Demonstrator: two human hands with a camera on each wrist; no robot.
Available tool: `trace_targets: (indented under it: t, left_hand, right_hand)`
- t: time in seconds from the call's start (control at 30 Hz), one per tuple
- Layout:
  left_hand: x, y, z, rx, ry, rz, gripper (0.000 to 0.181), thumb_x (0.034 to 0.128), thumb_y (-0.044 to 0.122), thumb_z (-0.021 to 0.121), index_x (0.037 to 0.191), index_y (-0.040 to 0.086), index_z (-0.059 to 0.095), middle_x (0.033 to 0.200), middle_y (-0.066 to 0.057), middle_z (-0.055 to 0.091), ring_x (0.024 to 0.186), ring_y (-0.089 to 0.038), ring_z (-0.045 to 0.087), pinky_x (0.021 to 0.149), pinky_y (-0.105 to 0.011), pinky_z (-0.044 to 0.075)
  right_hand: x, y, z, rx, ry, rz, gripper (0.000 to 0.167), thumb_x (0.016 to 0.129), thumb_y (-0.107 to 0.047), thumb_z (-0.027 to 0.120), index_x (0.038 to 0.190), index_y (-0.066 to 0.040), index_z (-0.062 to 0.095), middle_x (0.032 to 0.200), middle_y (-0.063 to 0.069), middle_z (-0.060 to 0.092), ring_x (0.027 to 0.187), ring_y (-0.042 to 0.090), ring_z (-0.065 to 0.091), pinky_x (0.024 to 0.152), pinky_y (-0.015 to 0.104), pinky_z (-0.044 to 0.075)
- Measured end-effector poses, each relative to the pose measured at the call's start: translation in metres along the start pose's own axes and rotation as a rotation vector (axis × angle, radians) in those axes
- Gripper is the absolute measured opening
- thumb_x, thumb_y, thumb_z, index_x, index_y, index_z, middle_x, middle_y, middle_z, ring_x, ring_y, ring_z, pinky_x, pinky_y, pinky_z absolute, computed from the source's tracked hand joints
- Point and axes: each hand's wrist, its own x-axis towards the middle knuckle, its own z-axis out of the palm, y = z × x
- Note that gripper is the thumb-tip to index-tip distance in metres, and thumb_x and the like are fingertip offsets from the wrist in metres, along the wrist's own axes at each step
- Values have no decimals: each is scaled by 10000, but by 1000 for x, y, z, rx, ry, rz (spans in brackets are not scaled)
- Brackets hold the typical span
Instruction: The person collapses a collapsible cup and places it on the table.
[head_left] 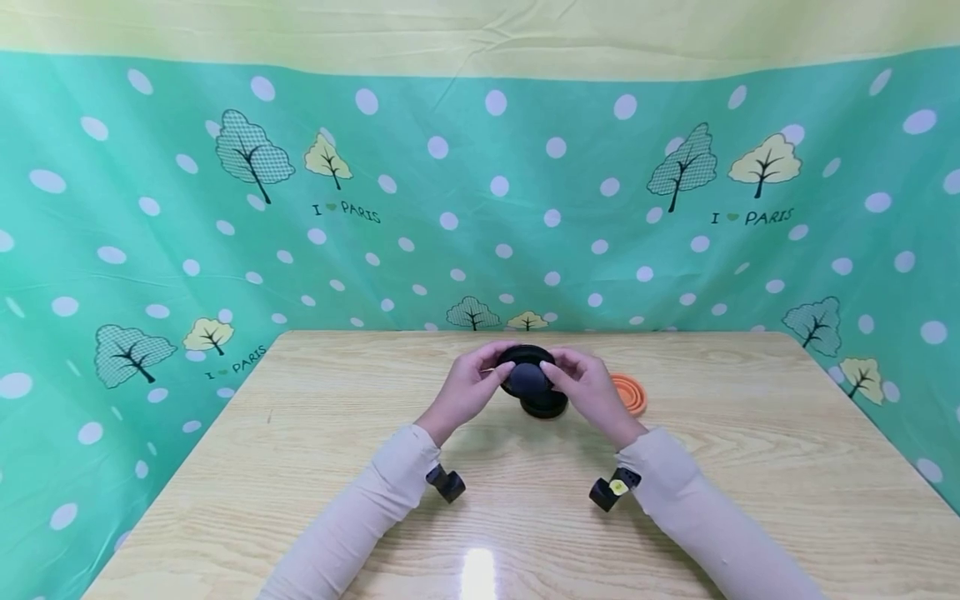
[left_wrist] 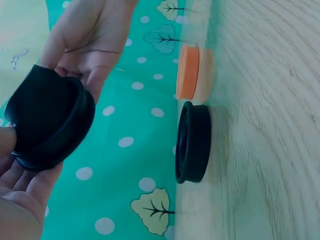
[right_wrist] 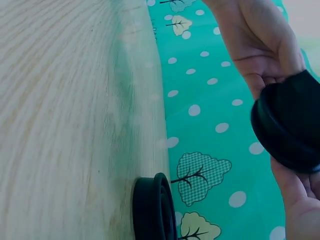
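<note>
Both hands hold a black, flexible-looking collapsible cup (head_left: 527, 381) above the table, one at each side. My left hand (head_left: 468, 387) pinches its left side, thumb in front. My right hand (head_left: 588, 385) pinches the opposite side the same way. In the left wrist view the held cup (left_wrist: 50, 120) shows a bulged wall and a thick rim; its inside is hidden. Below it a second black round piece (left_wrist: 195, 142) lies flat on the table, apart from the hands. An orange round piece with concentric rings (head_left: 630, 394) lies beside it, partly behind my right wrist.
The wooden table (head_left: 337, 417) runs back to a green dotted curtain (head_left: 420, 192) that hangs behind it and at the sides. A black wrist camera sits under each forearm. Light reflects off the table near its front edge.
</note>
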Motion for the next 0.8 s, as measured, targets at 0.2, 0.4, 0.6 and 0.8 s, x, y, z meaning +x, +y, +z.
trace_targets:
  t: [0.2,0.4,0.6,0.8]
  left_hand:
    - [-3,-1,-2,107,-45,70,315,947,74,557,1253,10,594,1231,-138,616,1091,-211,608,856,-255,526]
    - [-4,-1,-1,147,-107,84,345,923,43,586,1262,-20,579,1243,-159,605,1161,-259,566,910,-283,504]
    - [-3,-4,0,151,-115,99,417,911,14,594,1321,-5,521,1206,-172,624,1145,-253,579,945,-295,485]
    - [-3,-4,0,122,-103,79,422,911,51,610,1321,6,521,1205,-196,618,1135,-238,587,947,-284,482]
  right_hand:
    - [-1,1,-1,-42,-120,-15,286,943,-221,596,1125,-1,611,1046,128,629,900,142,608,806,275,521]
    - [2,3,-1,-88,-201,-10,289,888,-209,674,1094,-11,636,1047,129,652,904,166,639,778,240,534]
    - [3,0,0,-93,-285,11,317,888,-163,671,1131,33,622,1069,175,665,940,199,661,764,242,547]
    - [2,2,0,-61,-301,12,322,897,-125,653,1150,68,606,1067,204,665,929,200,664,755,230,539]
